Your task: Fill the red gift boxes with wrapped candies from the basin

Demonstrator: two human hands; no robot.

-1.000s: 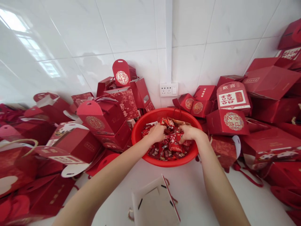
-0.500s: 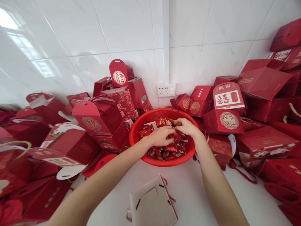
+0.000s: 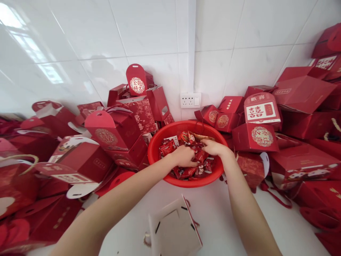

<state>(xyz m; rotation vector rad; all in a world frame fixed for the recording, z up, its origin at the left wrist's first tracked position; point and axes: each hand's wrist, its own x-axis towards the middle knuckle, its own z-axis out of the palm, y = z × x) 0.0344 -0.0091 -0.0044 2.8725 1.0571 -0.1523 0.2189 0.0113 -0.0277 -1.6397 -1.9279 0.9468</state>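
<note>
Both hands reach into a red plastic basket (image 3: 153, 151) filled with red-wrapped candies (image 3: 188, 172). My left hand (image 3: 183, 156) is at the middle of the heap, thumb apart from the fingers, whose tips are partly hidden among the wrappers. On the right side of the heap, my right hand (image 3: 214, 147) touches the candies with its fingers stretched toward the left hand. I see nothing clearly gripped in either one. Nearer to me, between my forearms, an open box (image 3: 176, 231) with a pale inside stands on the white table.
Red gift boxes crowd the left side, including a handled box (image 3: 113, 129). More are stacked on the right, among them a box with a round gold emblem (image 3: 255, 137). Behind the basket is a tiled wall with a socket panel (image 3: 190, 100).
My hands have sunk deeper into the candies and spread slightly apart. The candies under them have shifted. The view has moved a little.
</note>
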